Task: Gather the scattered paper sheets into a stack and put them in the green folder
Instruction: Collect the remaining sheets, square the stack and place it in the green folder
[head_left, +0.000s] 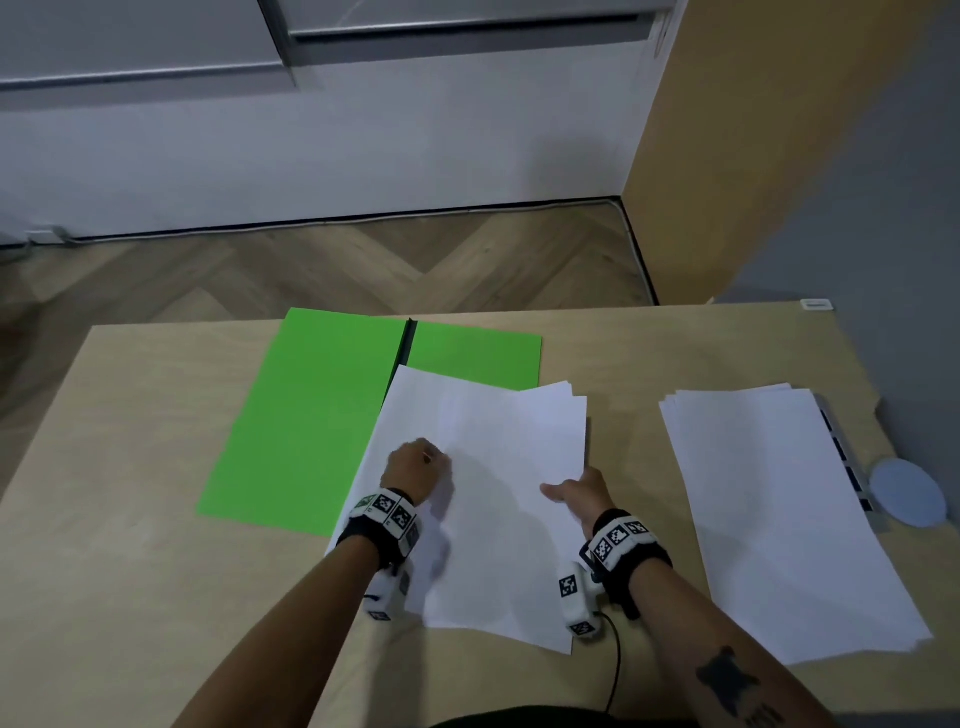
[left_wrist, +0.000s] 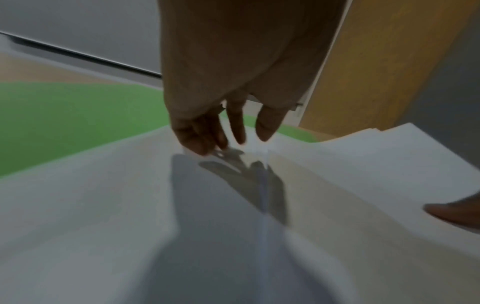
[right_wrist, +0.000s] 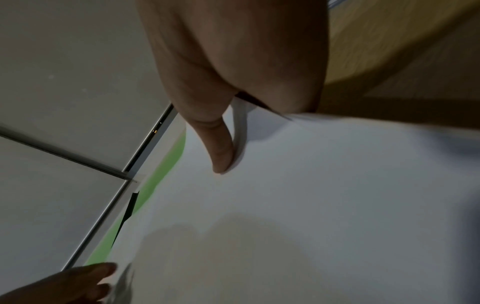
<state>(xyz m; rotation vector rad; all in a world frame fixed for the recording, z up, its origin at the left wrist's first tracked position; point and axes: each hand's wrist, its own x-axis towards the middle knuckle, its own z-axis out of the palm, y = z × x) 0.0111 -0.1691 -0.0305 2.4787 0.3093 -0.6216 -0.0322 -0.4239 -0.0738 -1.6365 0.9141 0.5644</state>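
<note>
The green folder (head_left: 311, 415) lies open on the table, its black spine (head_left: 405, 343) down the middle. A loose stack of white sheets (head_left: 498, 519) lies askew over the folder's right half and the table in front of it. My left hand (head_left: 415, 467) rests on the left part of the sheets, fingertips (left_wrist: 205, 148) touching the paper (left_wrist: 103, 226). My right hand (head_left: 576, 491) pinches the stack's right edge, thumb (right_wrist: 221, 156) on top of the sheets (right_wrist: 311, 205) and fingers hidden beneath. The sheets' far corners are fanned out.
A second pile of white sheets (head_left: 779, 519) lies at the right of the wooden table (head_left: 130, 467), over a grey strip with dark marks (head_left: 841, 452). A round grey-blue disc (head_left: 906, 493) sits by the right edge. A black cable (head_left: 615, 665) hangs from my right wrist.
</note>
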